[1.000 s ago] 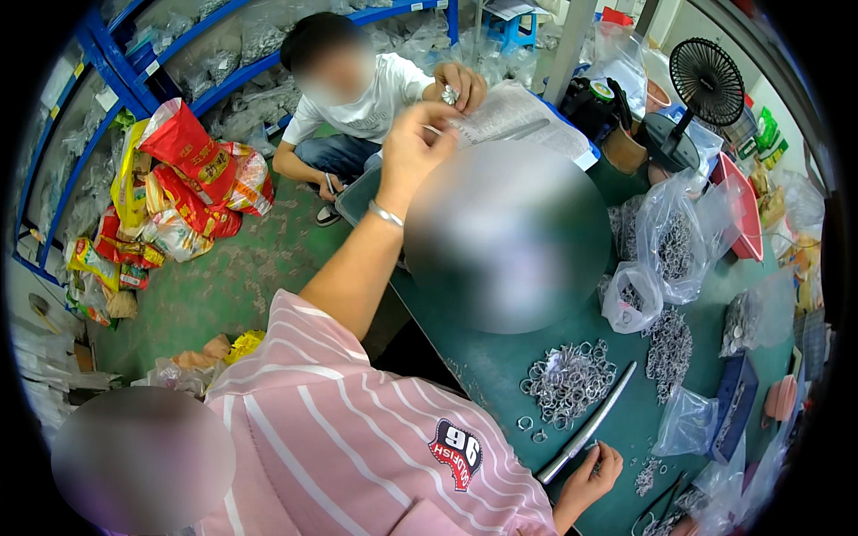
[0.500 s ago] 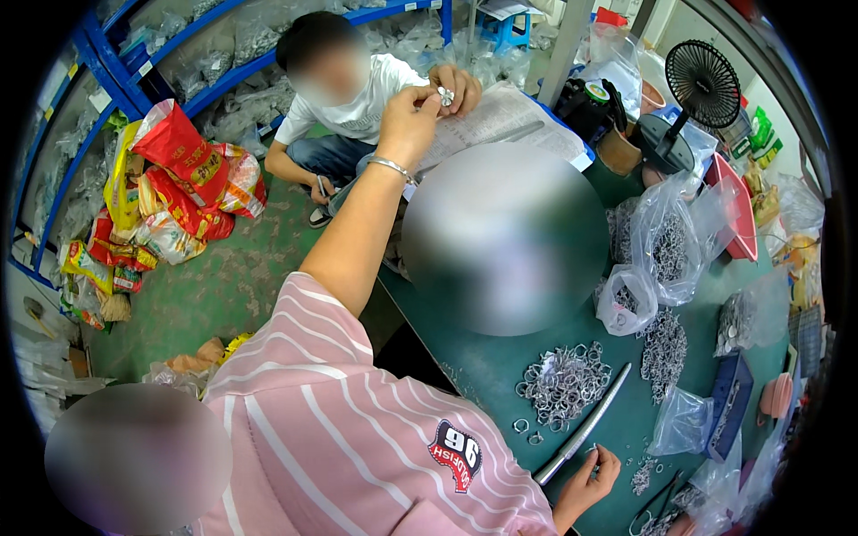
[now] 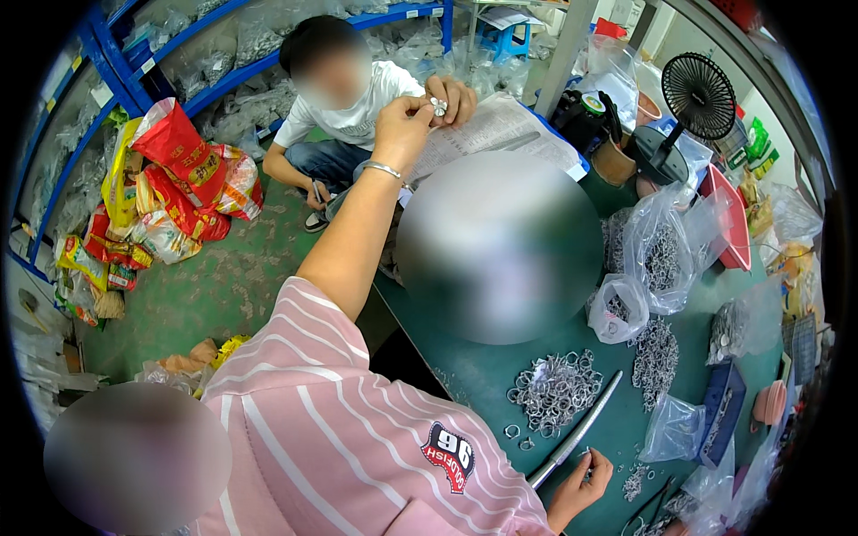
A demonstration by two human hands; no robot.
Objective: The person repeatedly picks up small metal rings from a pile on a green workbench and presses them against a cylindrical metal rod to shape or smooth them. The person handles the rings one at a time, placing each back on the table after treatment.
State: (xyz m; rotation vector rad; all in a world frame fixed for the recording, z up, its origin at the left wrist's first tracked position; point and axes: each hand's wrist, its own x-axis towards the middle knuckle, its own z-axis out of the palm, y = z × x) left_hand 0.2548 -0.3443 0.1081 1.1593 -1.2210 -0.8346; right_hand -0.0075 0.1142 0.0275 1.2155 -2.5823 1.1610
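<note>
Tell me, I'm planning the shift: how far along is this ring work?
Done: clear plastic bags already hold silver metal rings. In hand: the left hand pinches a small silver metal piece; the right hand has its grip on a long silver metal rod. Left: a loose heap of silver rings.

red and yellow snack bags point(image 3: 174, 192) lie heaped on the floor, well left of the table point(image 3: 483, 375). clear plastic bags point(image 3: 657, 250) of metal rings sit on the table's right part, a smaller one point(image 3: 618, 308) just beside them. white printed sheets point(image 3: 492, 134) lie at the table's far end.
</note>
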